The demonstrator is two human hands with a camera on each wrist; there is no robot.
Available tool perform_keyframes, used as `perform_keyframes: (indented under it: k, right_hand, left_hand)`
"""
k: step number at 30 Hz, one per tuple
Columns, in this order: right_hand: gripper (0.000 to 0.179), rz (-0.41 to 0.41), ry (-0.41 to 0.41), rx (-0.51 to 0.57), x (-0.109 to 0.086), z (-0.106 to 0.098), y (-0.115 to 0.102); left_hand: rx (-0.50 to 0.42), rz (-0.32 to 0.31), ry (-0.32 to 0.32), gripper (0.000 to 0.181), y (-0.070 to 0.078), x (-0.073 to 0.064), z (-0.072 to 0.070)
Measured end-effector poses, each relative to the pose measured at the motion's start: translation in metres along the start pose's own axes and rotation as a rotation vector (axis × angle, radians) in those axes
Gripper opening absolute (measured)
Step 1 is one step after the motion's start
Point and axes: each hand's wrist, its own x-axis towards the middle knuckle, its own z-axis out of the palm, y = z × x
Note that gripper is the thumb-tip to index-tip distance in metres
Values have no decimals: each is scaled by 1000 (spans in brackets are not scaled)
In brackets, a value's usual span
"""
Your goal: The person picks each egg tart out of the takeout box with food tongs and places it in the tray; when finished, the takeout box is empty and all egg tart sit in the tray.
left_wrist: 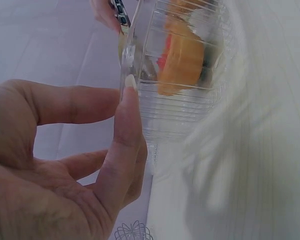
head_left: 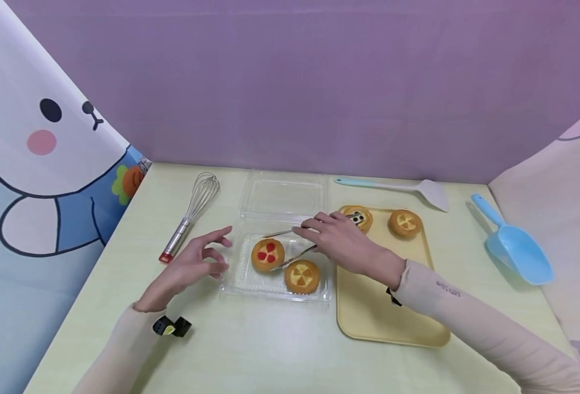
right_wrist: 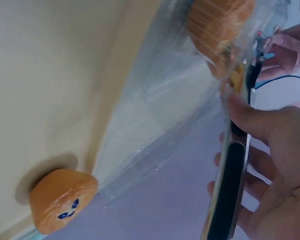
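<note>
My right hand (head_left: 341,241) grips a pair of metal tongs (head_left: 297,257) with dark handle inlays (right_wrist: 230,182). Their arms spread apart over a clear plastic container (head_left: 242,284), one tip behind a bun with red topping (head_left: 268,255), the other between it and a bun with yellow wedges (head_left: 302,277). Both buns sit in the container's base. At the container's left side, my left hand (head_left: 196,261) has its fingers loosely bent around nothing. In the left wrist view the fingertips (left_wrist: 129,100) overlap the clear rim.
The container's lid (head_left: 285,194) lies folded back behind it. To the right, a yellow tray (head_left: 393,312) bears a bun with dark berries (head_left: 363,219) and another yellow-wedged bun (head_left: 405,223). A whisk (head_left: 191,213), a spatula (head_left: 408,189) and a blue scoop (head_left: 518,251) lie around them.
</note>
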Motion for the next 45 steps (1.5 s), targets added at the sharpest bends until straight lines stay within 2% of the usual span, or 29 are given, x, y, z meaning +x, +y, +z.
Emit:
perform_keyframes:
  k: [8, 16, 28, 45]
  right_hand:
    - [60, 18, -33, 105, 7, 5, -4]
    - [55, 16, -75, 136, 17, 9, -16]
    - [52, 60, -78, 155, 15, 16, -26]
    - [53, 95, -16, 145, 9, 22, -33]
  left_hand:
    - [0, -2, -4, 88, 3, -1, -1]
    - [-12, 6, -10, 88, 0, 0, 1]
    - [-13, 5, -9, 88, 1, -1, 1]
    - [-9, 2, -5, 88, 0, -1, 1]
